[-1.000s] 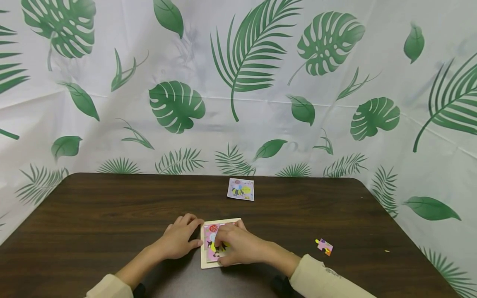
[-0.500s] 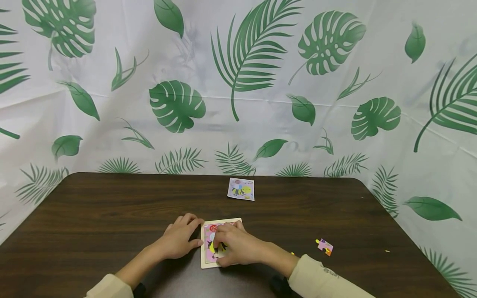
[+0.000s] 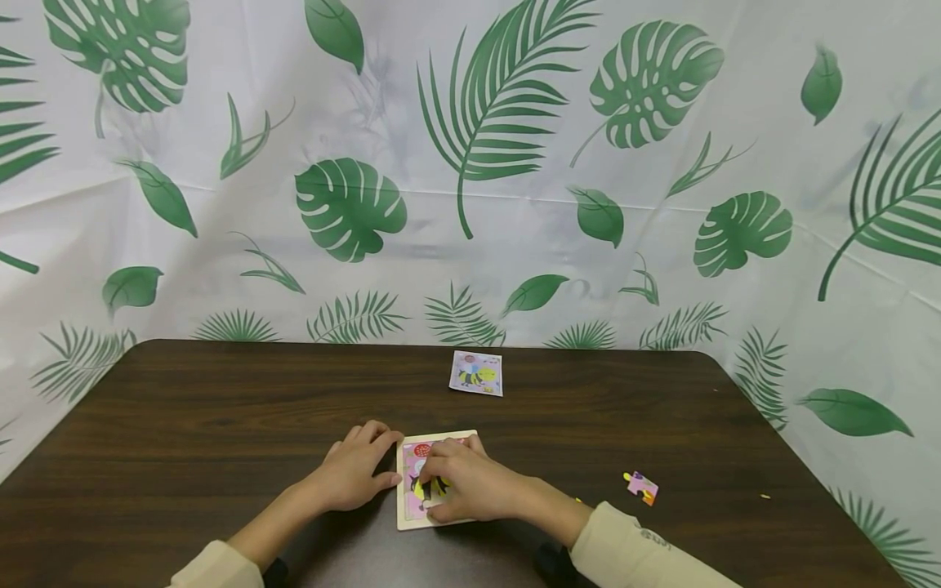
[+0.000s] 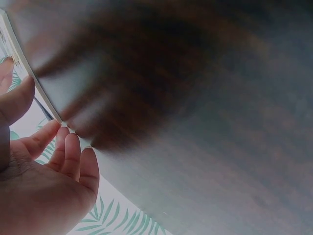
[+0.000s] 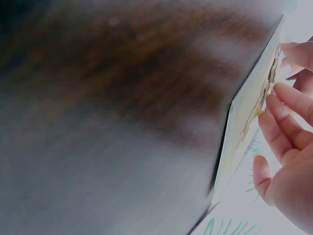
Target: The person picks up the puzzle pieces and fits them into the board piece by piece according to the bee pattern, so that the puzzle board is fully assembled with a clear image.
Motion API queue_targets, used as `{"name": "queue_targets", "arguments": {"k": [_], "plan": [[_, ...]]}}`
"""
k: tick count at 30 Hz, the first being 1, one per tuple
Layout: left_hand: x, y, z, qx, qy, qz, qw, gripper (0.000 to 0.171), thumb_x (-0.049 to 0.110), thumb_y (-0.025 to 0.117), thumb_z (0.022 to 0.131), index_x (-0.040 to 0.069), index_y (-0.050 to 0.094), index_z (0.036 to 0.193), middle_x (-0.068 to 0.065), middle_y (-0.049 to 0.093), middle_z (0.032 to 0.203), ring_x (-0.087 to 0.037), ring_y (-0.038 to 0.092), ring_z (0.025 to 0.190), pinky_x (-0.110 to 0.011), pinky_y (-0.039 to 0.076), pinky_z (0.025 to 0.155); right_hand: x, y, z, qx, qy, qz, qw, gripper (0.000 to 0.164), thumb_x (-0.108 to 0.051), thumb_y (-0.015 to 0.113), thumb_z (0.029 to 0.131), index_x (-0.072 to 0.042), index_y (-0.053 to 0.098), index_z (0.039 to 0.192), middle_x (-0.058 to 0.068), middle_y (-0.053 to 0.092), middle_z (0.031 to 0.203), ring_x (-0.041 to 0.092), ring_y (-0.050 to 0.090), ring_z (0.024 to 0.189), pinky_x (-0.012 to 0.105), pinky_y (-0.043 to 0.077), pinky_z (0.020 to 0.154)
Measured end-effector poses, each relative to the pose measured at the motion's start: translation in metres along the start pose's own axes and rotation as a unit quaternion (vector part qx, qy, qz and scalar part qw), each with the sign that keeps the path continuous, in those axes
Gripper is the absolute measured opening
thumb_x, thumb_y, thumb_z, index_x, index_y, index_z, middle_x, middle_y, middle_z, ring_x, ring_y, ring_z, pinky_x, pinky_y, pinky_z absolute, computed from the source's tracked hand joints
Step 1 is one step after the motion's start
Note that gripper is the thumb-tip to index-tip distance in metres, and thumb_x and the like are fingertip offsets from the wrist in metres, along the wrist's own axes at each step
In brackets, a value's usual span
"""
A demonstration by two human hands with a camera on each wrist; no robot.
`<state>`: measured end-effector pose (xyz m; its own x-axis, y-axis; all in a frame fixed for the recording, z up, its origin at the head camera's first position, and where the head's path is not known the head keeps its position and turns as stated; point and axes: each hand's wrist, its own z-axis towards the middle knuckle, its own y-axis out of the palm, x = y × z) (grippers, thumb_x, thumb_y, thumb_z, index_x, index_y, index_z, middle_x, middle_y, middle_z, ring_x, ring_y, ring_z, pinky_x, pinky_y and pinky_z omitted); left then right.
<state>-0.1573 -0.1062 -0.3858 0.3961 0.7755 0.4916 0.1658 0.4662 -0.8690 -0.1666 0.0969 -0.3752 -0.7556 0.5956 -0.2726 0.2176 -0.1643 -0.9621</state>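
A jigsaw puzzle [image 3: 413, 505] with a cartoon bee on pink lies in a pale wooden tray [image 3: 400, 523] in the head view. Along the tray's left edge rests my left hand [image 3: 353, 469], its thumb and index fingertip set apart against the rim. My right hand [image 3: 474, 482] covers the puzzle's right half, fingers bent and tips down on the pieces. The right wrist view has those fingertips [image 5: 276, 100] at the puzzle's surface, with seams between pieces showing. Much of the bee is hidden beneath that hand.
A loose puzzle piece [image 3: 642, 487], pink with yellow and orange, lies to the right. A small yellow bit [image 3: 578, 501] peeks out behind the right forearm. Farther back is a bee picture card [image 3: 476, 373]. A leaf-print cloth [image 3: 515, 269] hangs behind the dark wooden table [image 3: 257, 392].
A lower-left puzzle section that sat askew one second ago now lies flatter and straighter in the tray. My right hand has shifted only slightly; my left hand stays at the rim.
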Motion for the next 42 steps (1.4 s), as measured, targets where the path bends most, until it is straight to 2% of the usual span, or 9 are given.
{"name": "queue_targets", "arguments": {"k": [8,42], "plan": [[-0.0013,0.0004,0.0005,0.000,0.001,-0.001,1.0000,0.045,0.022,0.070,0.081,0.005,0.054,0.119,-0.011,0.047,0.115,-0.032,0.043,0.107,-0.053,0.036,0.077,-0.0004,-0.0009,-0.0008,-0.011,0.001,0.007,1.000,0.029,-0.025,0.073,0.075,-0.017,0.068,0.102,-0.011,0.051,0.098,0.003,0.043,0.094,0.027,0.023,0.077],[0.0001,-0.0002,-0.0004,-0.002,-0.002,-0.001,1.0000,0.044,0.022,0.070,0.081,0.005,0.055,0.118,-0.011,0.048,0.115,-0.033,0.043,0.108,-0.054,0.036,0.078,-0.0003,0.0001,-0.0010,-0.002,-0.002,0.027,1.000,0.024,-0.022,0.074,0.074,-0.019,0.067,0.097,-0.012,0.050,0.096,0.004,0.043,0.097,0.031,0.024,0.080]]}}
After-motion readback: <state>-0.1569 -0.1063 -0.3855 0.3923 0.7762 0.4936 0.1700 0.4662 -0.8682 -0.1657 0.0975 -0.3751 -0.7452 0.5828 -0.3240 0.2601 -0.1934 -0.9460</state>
